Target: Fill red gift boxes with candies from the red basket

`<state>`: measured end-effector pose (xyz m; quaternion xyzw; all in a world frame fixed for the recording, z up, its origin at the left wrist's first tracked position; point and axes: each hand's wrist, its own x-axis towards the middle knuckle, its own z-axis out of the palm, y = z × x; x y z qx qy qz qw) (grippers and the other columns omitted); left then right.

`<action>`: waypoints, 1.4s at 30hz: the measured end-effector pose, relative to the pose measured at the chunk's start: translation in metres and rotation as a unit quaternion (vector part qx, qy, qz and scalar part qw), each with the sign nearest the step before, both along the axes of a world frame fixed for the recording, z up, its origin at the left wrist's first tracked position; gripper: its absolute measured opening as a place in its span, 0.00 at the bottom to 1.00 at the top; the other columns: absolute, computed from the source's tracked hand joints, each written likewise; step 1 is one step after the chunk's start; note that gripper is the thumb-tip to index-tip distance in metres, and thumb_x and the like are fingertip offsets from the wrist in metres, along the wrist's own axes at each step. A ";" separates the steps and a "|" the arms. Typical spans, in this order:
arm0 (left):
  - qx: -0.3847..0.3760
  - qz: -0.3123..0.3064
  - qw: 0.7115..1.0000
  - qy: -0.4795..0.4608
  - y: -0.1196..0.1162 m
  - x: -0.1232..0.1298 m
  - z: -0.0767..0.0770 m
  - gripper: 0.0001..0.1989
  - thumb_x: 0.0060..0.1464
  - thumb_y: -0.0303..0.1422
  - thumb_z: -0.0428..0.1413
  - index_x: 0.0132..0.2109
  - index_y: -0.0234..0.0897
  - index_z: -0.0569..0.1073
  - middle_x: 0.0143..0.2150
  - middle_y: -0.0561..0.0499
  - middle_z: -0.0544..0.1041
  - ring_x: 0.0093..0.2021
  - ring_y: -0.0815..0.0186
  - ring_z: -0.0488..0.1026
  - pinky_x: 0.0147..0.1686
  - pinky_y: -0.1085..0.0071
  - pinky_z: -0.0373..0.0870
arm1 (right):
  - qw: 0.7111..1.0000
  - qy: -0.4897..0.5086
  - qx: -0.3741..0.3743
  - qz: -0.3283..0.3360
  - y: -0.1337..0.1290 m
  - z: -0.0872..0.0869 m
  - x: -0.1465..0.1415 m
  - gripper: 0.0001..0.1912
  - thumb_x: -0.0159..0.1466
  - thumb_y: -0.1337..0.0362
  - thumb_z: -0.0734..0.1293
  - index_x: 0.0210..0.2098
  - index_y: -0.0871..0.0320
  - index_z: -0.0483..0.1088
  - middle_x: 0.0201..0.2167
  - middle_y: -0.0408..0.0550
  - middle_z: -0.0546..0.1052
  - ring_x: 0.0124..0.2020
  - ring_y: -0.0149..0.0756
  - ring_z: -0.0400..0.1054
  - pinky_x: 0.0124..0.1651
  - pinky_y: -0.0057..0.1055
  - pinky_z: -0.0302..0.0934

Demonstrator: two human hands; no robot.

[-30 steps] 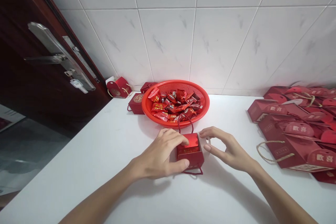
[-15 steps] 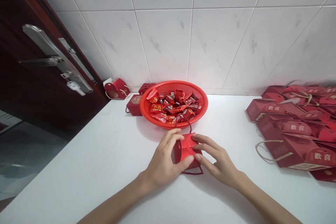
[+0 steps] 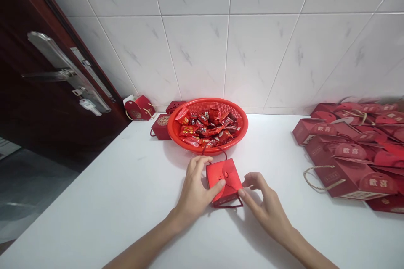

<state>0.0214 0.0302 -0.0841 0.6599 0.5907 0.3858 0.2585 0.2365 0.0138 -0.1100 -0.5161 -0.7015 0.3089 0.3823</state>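
Observation:
A small red gift box (image 3: 232,170) with dark red cord handles stands on the white table, its rounded top flaps folded over each other. My left hand (image 3: 197,187) is closed around the box's left side, thumb pressing on the top and fingers along the far left edge. At the right side, my right hand (image 3: 263,197) has its thumb and bent fingers on the box's right edge near the front corner. What is inside the box is hidden. Just behind it sits a red plastic basket (image 3: 241,134) holding several red-wrapped candies (image 3: 189,129).
Several dark red gift boxes (image 3: 350,166) with cord handles are piled at the right. More boxes stand behind and left of the basket, including one box (image 3: 139,108) by the tiled wall (image 3: 195,59). A dark door (image 3: 28,105) with keys in its lock is on the left.
The top flaps now lie flatter, with the box's top broader in view. My right hand has moved from the top to the right edge; my left thumb stays on top.

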 end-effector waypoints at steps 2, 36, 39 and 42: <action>-0.035 0.008 0.999 -0.022 0.001 -0.002 0.001 0.23 0.53 0.40 0.63 0.54 0.43 0.68 0.56 0.45 0.69 0.58 0.54 0.71 0.58 0.53 0.70 | 0.997 0.027 -0.072 0.010 -0.008 -0.003 -0.001 0.18 0.68 0.48 0.64 0.49 0.53 0.62 0.35 0.47 0.79 0.37 0.41 0.75 0.44 0.42 0.71; 0.217 -0.374 0.901 -0.003 -0.015 0.058 0.075 0.20 0.62 0.28 0.56 0.61 0.39 0.70 0.55 0.45 0.79 0.57 0.58 0.73 0.59 0.59 0.69 | 0.938 0.340 -0.061 -0.016 -0.021 0.085 0.014 0.21 0.61 0.55 0.74 0.49 0.53 0.66 0.31 0.42 0.78 0.32 0.32 0.74 0.37 0.29 0.68; 0.225 -0.416 0.881 0.013 -0.012 0.062 0.077 0.22 0.62 0.27 0.57 0.62 0.38 0.69 0.54 0.45 0.80 0.56 0.59 0.74 0.58 0.60 0.70 | 0.956 0.287 -0.046 -0.039 -0.030 0.089 0.034 0.18 0.61 0.55 0.74 0.46 0.55 0.69 0.29 0.43 0.79 0.27 0.33 0.74 0.33 0.29 0.69; 0.248 -0.425 0.871 0.017 -0.007 0.057 0.080 0.20 0.62 0.28 0.57 0.61 0.40 0.71 0.54 0.46 0.80 0.54 0.60 0.76 0.57 0.61 0.71 | 0.961 0.253 0.009 -0.113 -0.041 0.093 0.067 0.16 0.59 0.56 0.75 0.42 0.56 0.73 0.28 0.43 0.78 0.24 0.31 0.72 0.30 0.28 0.68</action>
